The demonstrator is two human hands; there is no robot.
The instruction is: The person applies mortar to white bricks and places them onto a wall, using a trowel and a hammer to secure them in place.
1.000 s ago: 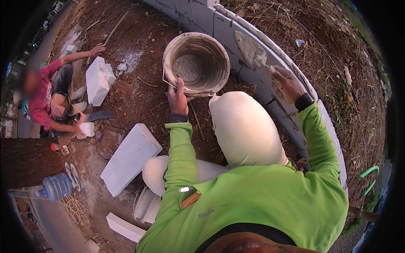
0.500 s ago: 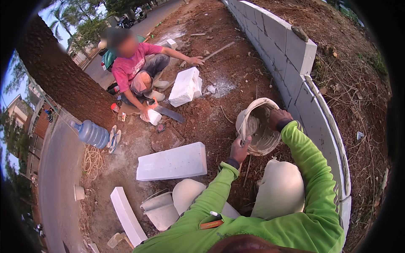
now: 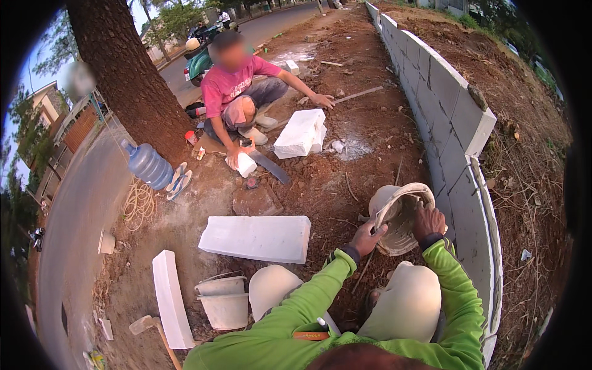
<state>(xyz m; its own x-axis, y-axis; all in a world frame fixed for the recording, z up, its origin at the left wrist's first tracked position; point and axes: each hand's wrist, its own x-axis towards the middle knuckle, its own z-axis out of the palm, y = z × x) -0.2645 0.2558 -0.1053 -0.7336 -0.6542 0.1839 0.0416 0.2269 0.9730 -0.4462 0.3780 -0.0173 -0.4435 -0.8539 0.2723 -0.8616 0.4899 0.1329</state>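
My left hand (image 3: pixel 369 235) grips the rim of a mortar-smeared bucket (image 3: pixel 387 203), which is tipped on its side with the opening toward the right. My right hand (image 3: pixel 427 221) reaches into the bucket's opening with fingers closed; what it holds is hidden inside. The bucket is beside a grey block wall (image 3: pixel 459 191), which has mortar along its lower step. My bent knees (image 3: pixel 401 299) are just below the bucket, and a long white block (image 3: pixel 253 237) lies to its left.
A co-worker (image 3: pixel 240 92) squats by a tree (image 3: pixel 117 74), one hand on a small block (image 3: pixel 245 164) beside a saw (image 3: pixel 271 166). Also around: stacked blocks (image 3: pixel 297 139), a water jug (image 3: pixel 148 166), sandals (image 3: pixel 179 182), rope (image 3: pixel 140 203), nested buckets (image 3: pixel 222 305), an upright-angled block (image 3: pixel 171 299) and a mallet (image 3: pixel 145 325).
My right hand, earlier holding a trowel over the wall, has moved into the bucket, which is now tipped over. The view has lifted, showing more of the co-worker, tree and road.
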